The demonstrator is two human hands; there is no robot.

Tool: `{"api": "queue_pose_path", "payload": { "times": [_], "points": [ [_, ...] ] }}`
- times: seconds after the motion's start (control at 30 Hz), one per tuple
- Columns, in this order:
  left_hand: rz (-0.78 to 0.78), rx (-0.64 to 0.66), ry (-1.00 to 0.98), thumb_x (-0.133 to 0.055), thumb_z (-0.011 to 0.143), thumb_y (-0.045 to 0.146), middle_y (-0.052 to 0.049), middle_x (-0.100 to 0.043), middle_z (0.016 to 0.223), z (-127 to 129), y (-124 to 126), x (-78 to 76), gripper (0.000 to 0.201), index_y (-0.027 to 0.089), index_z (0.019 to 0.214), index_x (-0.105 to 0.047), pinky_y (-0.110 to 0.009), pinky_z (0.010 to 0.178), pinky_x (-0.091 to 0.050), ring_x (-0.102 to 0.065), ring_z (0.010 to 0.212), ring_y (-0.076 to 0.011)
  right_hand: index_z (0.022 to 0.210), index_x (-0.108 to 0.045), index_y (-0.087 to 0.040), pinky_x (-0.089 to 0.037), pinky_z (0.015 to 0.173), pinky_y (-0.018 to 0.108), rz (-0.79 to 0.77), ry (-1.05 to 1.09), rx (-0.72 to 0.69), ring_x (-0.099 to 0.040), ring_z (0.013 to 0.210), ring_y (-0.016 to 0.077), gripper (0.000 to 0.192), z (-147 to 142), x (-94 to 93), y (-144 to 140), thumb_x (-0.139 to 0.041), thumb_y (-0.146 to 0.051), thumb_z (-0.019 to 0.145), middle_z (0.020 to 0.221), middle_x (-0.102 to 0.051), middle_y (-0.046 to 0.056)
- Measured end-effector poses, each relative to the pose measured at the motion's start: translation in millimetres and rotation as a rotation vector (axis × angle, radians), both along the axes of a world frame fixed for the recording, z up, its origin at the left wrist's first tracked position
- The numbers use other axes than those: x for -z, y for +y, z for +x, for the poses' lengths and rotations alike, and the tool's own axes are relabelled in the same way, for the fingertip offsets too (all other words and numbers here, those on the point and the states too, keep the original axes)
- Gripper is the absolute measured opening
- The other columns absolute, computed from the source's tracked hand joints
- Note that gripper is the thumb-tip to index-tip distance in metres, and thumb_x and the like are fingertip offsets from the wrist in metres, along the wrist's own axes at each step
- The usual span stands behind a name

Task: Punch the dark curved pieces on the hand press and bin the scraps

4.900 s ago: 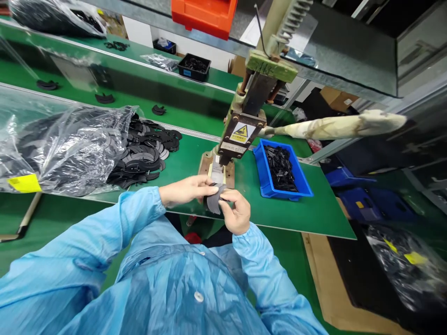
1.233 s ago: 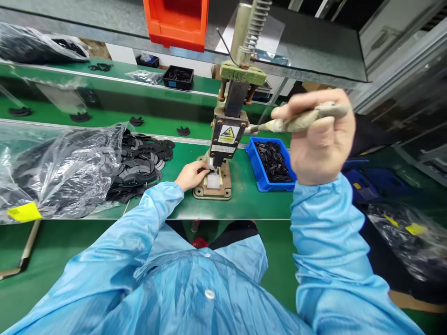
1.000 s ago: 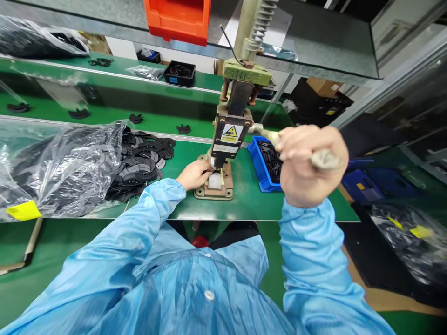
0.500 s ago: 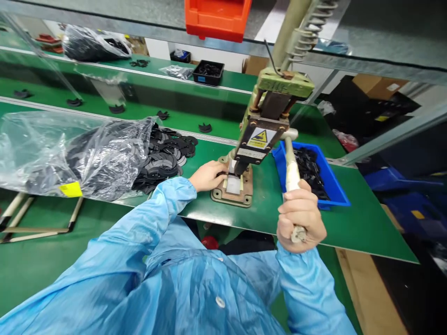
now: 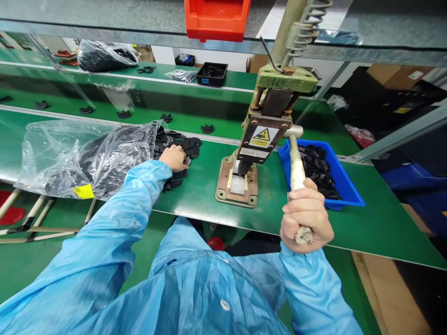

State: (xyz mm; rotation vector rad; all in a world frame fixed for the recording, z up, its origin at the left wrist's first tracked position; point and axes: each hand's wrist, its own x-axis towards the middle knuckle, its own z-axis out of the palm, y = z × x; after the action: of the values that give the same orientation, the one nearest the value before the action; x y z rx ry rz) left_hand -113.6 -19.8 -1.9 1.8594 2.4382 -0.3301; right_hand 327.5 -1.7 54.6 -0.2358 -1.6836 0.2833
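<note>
A hand press (image 5: 263, 135) with a yellow warning label stands on the green bench, its base plate (image 5: 237, 188) below. My right hand (image 5: 305, 216) is shut on the press lever (image 5: 296, 163), which is pulled down toward me. My left hand (image 5: 174, 157) rests on a pile of flat black curved parts (image 5: 178, 144) spilling from a clear plastic bag (image 5: 87, 156). Whether its fingers hold a part I cannot tell. Both arms wear light blue sleeves.
A blue bin (image 5: 344, 190) of small black pieces sits right of the press. Behind runs a green conveyor (image 5: 104, 104) with single black parts on it. An orange bin (image 5: 216, 18) hangs overhead. A black tray (image 5: 212, 74) and another bag (image 5: 104, 55) lie farther back.
My right hand pulled the lever down from shoulder height to near the bench edge. My left hand left the press base and moved left onto the pile of black parts.
</note>
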Motion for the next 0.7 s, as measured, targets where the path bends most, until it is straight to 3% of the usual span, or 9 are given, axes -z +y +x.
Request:
{"api": "queue_pose_path", "payload": {
  "times": [0.3,0.43,0.57,0.7],
  "points": [
    [0.077,0.134,-0.125,-0.076,0.082,0.048,-0.015,-0.074,0.121,17,16,11.1,0.029,0.022,0.097,-0.079,-0.046,0.1,-0.05,-0.064,0.119,-0.0364,0.075,-0.059,-0.027,-0.055,0.115,0.061,0.045,-0.004,0.014,-0.07,0.086,0.0208,0.014,0,2.3,4,-0.072,-0.022,0.078,0.071,-0.067,-0.005],
    [0.086,0.214,-0.181,-0.075,0.084,0.034,-0.012,-0.078,0.102,38,16,13.2,0.018,0.022,0.097,-0.077,-0.045,0.097,-0.05,-0.07,0.108,-0.0346,0.075,-0.059,-0.026,-0.055,0.115,0.063,0.037,0.003,0.007,-0.07,0.086,0.0206,0.013,-1,2.1,4,-0.071,-0.021,0.077,0.072,-0.067,-0.005],
    [0.143,0.253,-0.191,-0.078,0.084,0.037,-0.014,-0.075,0.121,40,15,5.1,0.031,0.022,0.111,-0.075,-0.045,0.101,-0.05,-0.069,0.118,-0.0354,0.074,-0.058,-0.026,-0.054,0.116,0.061,0.035,-0.002,-0.001,-0.07,0.087,0.0197,0.016,1,1.0,4,-0.072,-0.018,0.075,0.071,-0.067,-0.005],
    [0.151,0.213,-0.151,-0.071,0.091,0.041,-0.013,-0.073,0.125,17,6,-15.5,0.032,0.022,0.117,-0.074,-0.043,0.1,-0.051,-0.067,0.12,-0.0338,0.074,-0.058,-0.026,-0.055,0.116,0.061,0.043,-0.02,0.001,-0.071,0.088,0.0197,0.015,1,0.6,5,-0.072,-0.023,0.077,0.071,-0.067,-0.006]
  ]
}}
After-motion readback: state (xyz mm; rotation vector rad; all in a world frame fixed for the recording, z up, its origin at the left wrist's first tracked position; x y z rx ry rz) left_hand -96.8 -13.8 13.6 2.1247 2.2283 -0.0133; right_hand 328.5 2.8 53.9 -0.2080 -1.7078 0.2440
